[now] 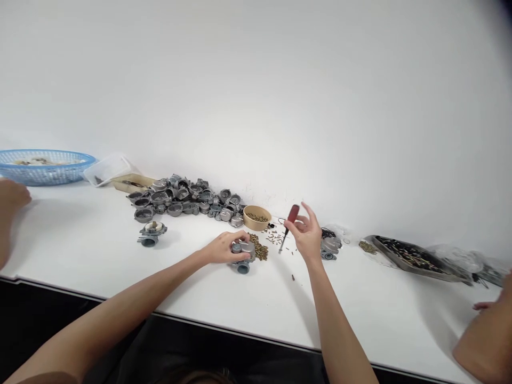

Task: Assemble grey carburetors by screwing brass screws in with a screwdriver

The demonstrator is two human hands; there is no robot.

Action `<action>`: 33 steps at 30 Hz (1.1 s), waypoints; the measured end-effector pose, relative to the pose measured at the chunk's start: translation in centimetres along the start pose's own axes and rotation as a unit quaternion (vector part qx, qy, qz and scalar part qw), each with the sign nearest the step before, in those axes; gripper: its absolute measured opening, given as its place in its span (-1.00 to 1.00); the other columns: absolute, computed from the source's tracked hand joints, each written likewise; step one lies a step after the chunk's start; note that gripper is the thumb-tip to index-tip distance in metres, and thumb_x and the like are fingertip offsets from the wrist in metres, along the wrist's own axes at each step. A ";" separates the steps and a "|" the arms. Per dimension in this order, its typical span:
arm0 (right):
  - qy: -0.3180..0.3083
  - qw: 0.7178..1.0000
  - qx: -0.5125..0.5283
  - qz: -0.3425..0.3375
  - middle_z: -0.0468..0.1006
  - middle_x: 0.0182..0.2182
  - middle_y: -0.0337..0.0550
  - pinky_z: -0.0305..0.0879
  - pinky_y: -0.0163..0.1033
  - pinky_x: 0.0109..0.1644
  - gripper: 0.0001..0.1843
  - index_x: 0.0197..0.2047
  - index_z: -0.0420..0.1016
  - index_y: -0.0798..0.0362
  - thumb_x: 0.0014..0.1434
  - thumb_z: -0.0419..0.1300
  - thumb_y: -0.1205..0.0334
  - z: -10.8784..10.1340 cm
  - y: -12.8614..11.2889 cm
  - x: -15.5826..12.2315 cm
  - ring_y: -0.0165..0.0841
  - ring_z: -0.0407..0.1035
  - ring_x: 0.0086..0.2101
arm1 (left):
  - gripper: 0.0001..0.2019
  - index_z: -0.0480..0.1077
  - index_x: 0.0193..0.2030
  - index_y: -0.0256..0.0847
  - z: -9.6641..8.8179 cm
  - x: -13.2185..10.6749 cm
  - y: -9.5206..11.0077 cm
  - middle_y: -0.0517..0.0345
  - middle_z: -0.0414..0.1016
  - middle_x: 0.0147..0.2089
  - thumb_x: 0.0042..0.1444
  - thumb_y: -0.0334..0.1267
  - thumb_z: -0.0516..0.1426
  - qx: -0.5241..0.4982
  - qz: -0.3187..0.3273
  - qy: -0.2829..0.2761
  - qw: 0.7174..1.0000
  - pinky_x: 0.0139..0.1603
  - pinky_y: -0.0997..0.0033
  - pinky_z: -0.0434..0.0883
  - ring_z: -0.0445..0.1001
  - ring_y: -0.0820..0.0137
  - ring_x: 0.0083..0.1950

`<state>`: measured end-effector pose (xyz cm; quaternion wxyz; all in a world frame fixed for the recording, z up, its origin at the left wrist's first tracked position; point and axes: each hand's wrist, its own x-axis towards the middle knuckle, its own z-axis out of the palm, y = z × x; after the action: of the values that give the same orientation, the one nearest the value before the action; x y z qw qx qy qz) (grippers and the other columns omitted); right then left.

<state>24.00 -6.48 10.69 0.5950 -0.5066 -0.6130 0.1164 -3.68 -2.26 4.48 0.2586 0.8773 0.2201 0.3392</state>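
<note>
On table [208,293]: left hand [222,248] gripping metal part [247,250], resting beside brass screws [261,249]; right hand [308,238] pinching screwdriver [293,214], tip pointing down, hanging apart from part; similar parts [184,200] lying heaped beyond.

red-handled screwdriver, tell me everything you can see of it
The red-handled screwdriver has a thick, plastic-looking handle and a thin, dark, metallic-looking shaft. The right hand holds it by the handle. It slants, tip down and leftward, right of the heap of small brass-coloured parts; whether the tip touches the white tabletop is unclear.
</note>
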 end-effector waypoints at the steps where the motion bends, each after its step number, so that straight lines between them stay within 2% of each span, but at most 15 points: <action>1: -0.044 0.997 -0.069 0.012 0.62 -0.14 -0.05 0.51 -0.14 -0.19 -0.20 0.38 0.24 -0.03 0.15 0.34 -0.05 -0.4 1.0 0.2 -0.25 0.56 -0.28 | -0.63 0.41 0.01 -0.18 0.0 0.0 0.1 0.14 0.61 -0.16 0.19 0.01 0.24 -0.003 0.003 -0.002 1.000 -0.23 0.44 0.37 0.50 0.37 -0.29; 3: -0.111 0.983 -0.141 0.027 0.67 -0.20 -0.07 0.49 -0.14 -0.20 -0.46 0.14 0.51 -0.02 0.11 0.35 0.00 -0.5 2.9 0.4 -0.24 0.55 -0.32 | -0.62 0.42 0.02 -0.17 -0.1 0.0 0.4 0.12 0.61 -0.10 0.18 0.01 0.26 -0.007 0.007 -0.006 1.000 -0.19 0.43 0.39 0.53 0.34 -0.23; 5: -0.151 0.973 -0.169 0.038 0.69 -0.27 -0.14 0.47 -0.13 -0.21 -0.67 -0.07 0.62 -0.05 0.07 0.35 0.08 0.0 4.7 0.2 -0.25 0.53 -0.37 | -0.60 0.43 0.04 -0.16 -0.1 -0.1 0.6 0.10 0.61 -0.03 0.16 0.00 0.28 -0.010 0.007 -0.011 1.000 -0.17 0.44 0.40 0.54 0.32 -0.16; 6: -0.166 0.968 -0.181 0.043 0.69 -0.28 -0.17 0.46 -0.14 -0.20 -0.71 -0.11 0.63 -0.07 0.06 0.35 0.12 0.4 5.5 0.0 -0.24 0.53 -0.37 | -0.59 0.44 0.06 -0.16 -0.2 -0.1 0.6 0.10 0.61 -0.01 0.16 0.00 0.29 -0.012 0.005 -0.015 1.000 -0.16 0.44 0.41 0.55 0.31 -0.13; 11: -0.211 0.946 -0.237 0.061 0.71 -0.23 -0.18 0.38 -0.16 -0.10 -0.73 -0.11 0.65 -0.12 0.07 0.33 0.25 2.2 7.8 -0.7 -0.17 0.55 -0.19 | -0.58 0.48 0.08 -0.15 -0.8 -0.1 0.3 0.04 0.59 0.09 0.16 0.00 0.31 -0.019 -0.003 -0.035 0.999 -0.17 0.45 0.44 0.55 0.24 0.01; 14: -0.230 0.937 -0.257 0.064 0.70 -0.20 -0.16 0.36 -0.20 -0.11 -0.73 -0.11 0.65 -0.10 0.08 0.34 0.27 2.5 8.5 -0.6 -0.19 0.55 -0.18 | -0.60 0.52 0.09 -0.13 -1.3 0.0 -0.1 0.02 0.57 0.12 0.17 -0.01 0.31 -0.035 0.014 -0.045 0.998 -0.17 0.45 0.45 0.53 0.23 0.05; 18: -0.245 0.930 -0.269 0.054 0.70 -0.18 -0.19 0.32 -0.24 -0.12 -0.72 -0.10 0.65 -0.11 0.10 0.32 0.30 2.7 8.8 -0.6 -0.23 0.54 -0.18 | -0.59 0.54 0.14 -0.05 -1.8 0.1 -0.6 0.00 0.52 0.19 0.19 0.01 0.31 -0.053 0.028 -0.057 0.997 -0.13 0.43 0.46 0.51 0.19 0.11; 23: -0.243 0.928 -0.278 0.051 0.70 -0.18 -0.21 0.30 -0.24 -0.15 -0.72 -0.10 0.65 -0.12 0.10 0.31 0.32 2.9 8.6 -0.8 -0.22 0.53 -0.18 | -0.39 0.40 0.31 0.00 -1.7 -0.3 -1.7 0.01 0.46 0.29 0.14 0.05 0.33 -0.043 -0.037 -0.066 0.996 -0.07 0.36 0.48 0.46 0.12 0.18; 26: -0.237 0.929 -0.278 0.053 0.70 -0.21 -0.19 0.32 -0.22 -0.15 -0.72 -0.10 0.65 -0.12 0.09 0.32 0.31 2.8 8.5 -0.8 -0.21 0.53 -0.22 | -0.33 0.37 0.34 0.00 -1.8 -0.4 -2.3 0.00 0.44 0.31 0.11 0.07 0.35 -0.045 -0.072 -0.078 0.993 -0.04 0.33 0.49 0.44 0.10 0.20; 31: -0.205 0.946 -0.251 0.028 0.63 -0.02 -0.01 0.37 -0.10 0.00 -0.71 0.00 0.63 0.00 0.27 0.21 0.14 2.4 6.9 -0.7 -0.20 0.51 -0.16 | -0.45 0.49 0.21 -0.08 -2.3 -0.2 -2.4 0.02 0.54 0.18 0.11 0.04 0.34 -0.046 -0.103 -0.110 0.987 -0.10 0.38 0.50 0.51 0.17 0.07; 33: -0.217 0.951 -0.219 0.000 0.60 0.03 -0.03 0.39 -0.13 0.03 -0.66 0.06 0.61 -0.03 0.32 0.18 0.03 2.4 5.4 -1.1 -0.23 0.50 -0.11 | -0.51 0.54 0.14 -0.11 -2.4 -0.2 -2.4 0.04 0.58 0.10 0.12 0.03 0.34 -0.050 -0.107 -0.113 0.987 -0.12 0.40 0.50 0.53 0.20 0.02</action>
<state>24.29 -3.71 5.39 0.3219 -0.5869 -0.7379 0.0860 -5.99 0.23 4.42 0.3602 0.8672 0.2653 0.2189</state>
